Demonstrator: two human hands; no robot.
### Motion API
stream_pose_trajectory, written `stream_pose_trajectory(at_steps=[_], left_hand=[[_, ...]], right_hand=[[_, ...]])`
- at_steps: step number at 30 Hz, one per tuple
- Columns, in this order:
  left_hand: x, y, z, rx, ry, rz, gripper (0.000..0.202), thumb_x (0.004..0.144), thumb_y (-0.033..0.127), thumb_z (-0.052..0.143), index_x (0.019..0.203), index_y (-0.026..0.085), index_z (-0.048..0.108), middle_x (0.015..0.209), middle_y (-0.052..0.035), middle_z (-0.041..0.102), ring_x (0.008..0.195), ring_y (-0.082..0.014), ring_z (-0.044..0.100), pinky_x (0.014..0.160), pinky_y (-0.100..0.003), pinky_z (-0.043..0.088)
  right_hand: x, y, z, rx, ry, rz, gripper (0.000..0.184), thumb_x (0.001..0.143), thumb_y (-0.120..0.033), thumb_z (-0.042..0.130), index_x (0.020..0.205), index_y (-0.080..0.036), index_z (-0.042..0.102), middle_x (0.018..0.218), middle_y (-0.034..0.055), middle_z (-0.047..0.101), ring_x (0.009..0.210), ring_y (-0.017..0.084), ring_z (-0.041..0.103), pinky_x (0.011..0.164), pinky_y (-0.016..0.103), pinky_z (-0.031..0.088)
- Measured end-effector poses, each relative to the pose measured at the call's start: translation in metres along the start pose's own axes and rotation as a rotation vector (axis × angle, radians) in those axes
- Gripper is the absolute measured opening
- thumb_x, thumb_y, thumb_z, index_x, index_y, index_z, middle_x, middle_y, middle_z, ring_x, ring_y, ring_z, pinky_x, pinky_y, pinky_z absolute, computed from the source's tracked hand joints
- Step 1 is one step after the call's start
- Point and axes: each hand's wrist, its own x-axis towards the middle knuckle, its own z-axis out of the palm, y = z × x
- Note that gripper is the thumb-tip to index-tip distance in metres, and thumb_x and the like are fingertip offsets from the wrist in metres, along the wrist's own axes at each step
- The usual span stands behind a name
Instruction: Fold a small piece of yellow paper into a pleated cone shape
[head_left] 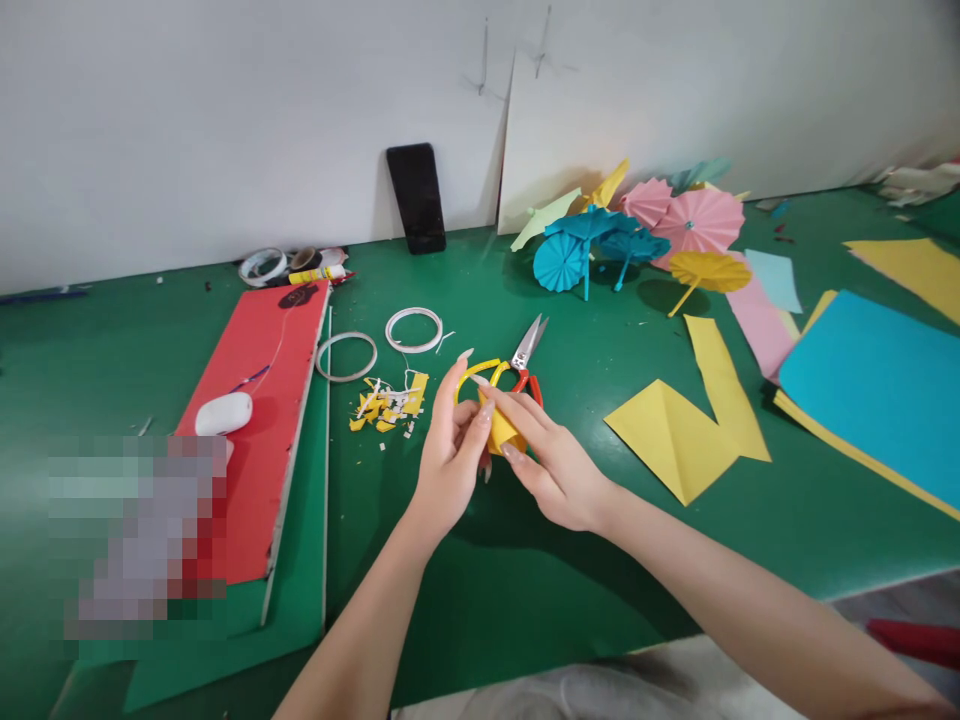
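Both of my hands meet over the green table around a small folded yellow paper piece (501,428). My left hand (448,455) curls its fingers round the piece from the left. From the right, my right hand (551,460) pinches it with thumb and fingers. Just behind the hands lie scissors (523,362) with yellow and red handles, blades pointing away. A heap of yellow and white paper scraps (388,402) sits to the left of my hands.
Two tape rings (346,356) (414,330) lie behind the scraps. A red board (259,420) with a white oval object (223,413) is at left. Cut yellow paper (686,425), blue sheet (877,390) and paper umbrellas (637,235) are at right. A black phone (416,198) leans on the wall.
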Motion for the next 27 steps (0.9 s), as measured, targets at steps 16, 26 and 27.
stream_pose_trajectory(at_steps=[16, 26, 27], left_hand=[[0.002, -0.004, -0.008, 0.245, -0.051, 0.095, 0.050, 0.092, 0.032, 0.045, 0.140, 0.032, 0.029, 0.062, 0.0049, 0.037, 0.053, -0.0102, 0.037, 0.049, -0.024, 0.033], [0.010, 0.003, -0.011, 0.243, 0.007, 0.026, 0.028, 0.085, 0.039, 0.053, 0.081, 0.017, 0.070, 0.054, 0.0034, 0.038, 0.048, -0.0088, 0.034, 0.046, -0.023, 0.029], [0.010, 0.004, -0.012, 0.237, 0.019, 0.033, 0.026, 0.084, 0.037, 0.055, 0.077, 0.017, 0.071, 0.053, 0.0033, 0.038, 0.048, -0.0089, 0.034, 0.045, -0.023, 0.029]], right_hand=[[0.007, -0.002, -0.002, 0.324, 0.081, 0.376, 0.031, 0.093, -0.040, 0.045, 0.091, -0.017, 0.065, 0.068, 0.0016, 0.063, 0.057, 0.014, 0.065, 0.058, 0.025, 0.054], [0.010, -0.008, -0.005, 0.460, 0.015, 0.397, 0.030, 0.091, -0.041, 0.048, 0.080, -0.017, 0.062, 0.065, -0.0002, 0.061, 0.054, 0.011, 0.063, 0.054, 0.022, 0.054], [0.011, -0.008, -0.005, 0.503, -0.007, 0.393, 0.031, 0.091, -0.042, 0.047, 0.082, -0.016, 0.062, 0.066, 0.0000, 0.061, 0.054, 0.011, 0.063, 0.054, 0.022, 0.054]])
